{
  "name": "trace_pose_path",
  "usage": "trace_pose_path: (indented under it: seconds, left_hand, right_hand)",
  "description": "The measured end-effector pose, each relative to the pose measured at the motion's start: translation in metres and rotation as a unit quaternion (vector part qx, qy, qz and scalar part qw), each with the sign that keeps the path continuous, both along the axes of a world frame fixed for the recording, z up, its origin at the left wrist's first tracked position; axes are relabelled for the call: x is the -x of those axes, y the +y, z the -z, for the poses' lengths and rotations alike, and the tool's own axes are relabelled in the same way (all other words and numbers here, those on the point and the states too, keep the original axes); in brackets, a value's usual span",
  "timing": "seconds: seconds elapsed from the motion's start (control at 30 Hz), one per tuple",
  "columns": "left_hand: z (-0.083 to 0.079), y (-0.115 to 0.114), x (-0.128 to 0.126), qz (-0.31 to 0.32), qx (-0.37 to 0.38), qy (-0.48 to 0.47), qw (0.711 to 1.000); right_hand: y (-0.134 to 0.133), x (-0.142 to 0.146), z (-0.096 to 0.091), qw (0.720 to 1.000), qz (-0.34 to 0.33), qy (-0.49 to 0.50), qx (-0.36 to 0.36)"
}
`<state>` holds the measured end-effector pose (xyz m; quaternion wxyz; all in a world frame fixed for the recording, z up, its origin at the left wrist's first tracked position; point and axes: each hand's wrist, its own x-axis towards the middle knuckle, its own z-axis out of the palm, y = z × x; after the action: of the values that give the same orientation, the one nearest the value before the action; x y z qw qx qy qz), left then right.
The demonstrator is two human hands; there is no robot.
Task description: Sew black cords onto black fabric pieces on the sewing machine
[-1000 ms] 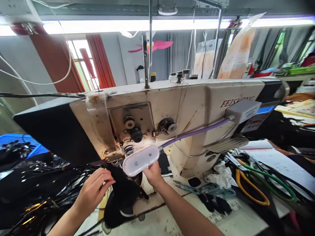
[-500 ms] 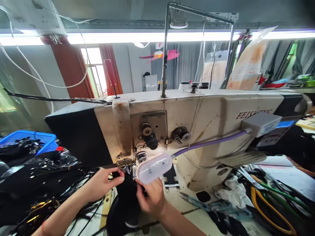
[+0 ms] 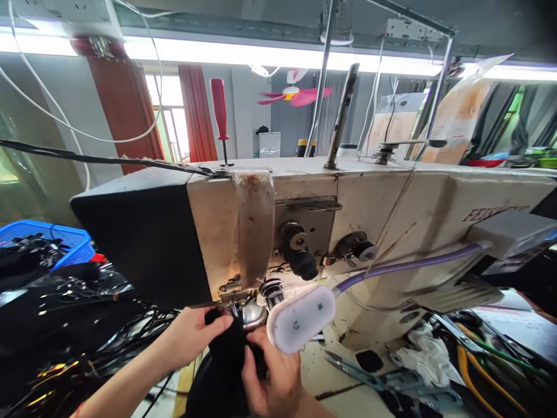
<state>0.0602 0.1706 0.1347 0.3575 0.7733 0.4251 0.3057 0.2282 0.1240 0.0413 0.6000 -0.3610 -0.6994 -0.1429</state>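
Black fabric (image 3: 226, 363) hangs beneath the needle area of a white sewing machine (image 3: 300, 191). My left hand (image 3: 194, 337) pinches its upper left edge, close to the metal presser parts (image 3: 252, 313). My right hand (image 3: 276, 368) grips the fabric's right side with curled fingers, just under the white oval lamp (image 3: 301, 319). That lamp sits on a purple flexible neck (image 3: 409, 261) and hides the stitching spot in part. Exactly how the fabric lies at the needle is hidden by my fingers.
Snips (image 3: 352, 368), white crumpled cloth (image 3: 429, 354) and yellow-handled scissors (image 3: 474, 377) lie on the right. A heap of black straps (image 3: 100, 313) and a blue basket (image 3: 73, 238) are on the left. A red screwdriver (image 3: 218, 110) stands on the machine.
The view has shifted closer and the machine appears tilted and further right. My left thumb has come over the fabric's edge, pinching it. My right hand still grips the fabric.
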Motion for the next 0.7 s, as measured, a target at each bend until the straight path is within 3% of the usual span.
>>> trace_pose_path:
  seconds: [0.2,0.37,0.5,0.7]
  left_hand:
    - [-0.001,0.001,0.0,-0.005,0.039,0.03,0.999]
    - [-0.001,0.006,0.002,-0.004,0.037,0.032,0.999]
    - [0.006,0.009,0.008,-0.048,0.096,0.055,0.993]
    - [0.008,0.009,0.011,-0.084,0.136,0.095,0.983]
  right_hand:
    - [-0.005,0.006,-0.01,0.999,0.034,0.02,0.009]
    - [-0.003,0.009,0.005,0.998,0.053,0.035,0.023]
    - [-0.005,0.012,0.017,0.994,0.063,0.064,0.067]
    - [-0.008,0.016,0.021,0.988,0.093,0.093,0.079]
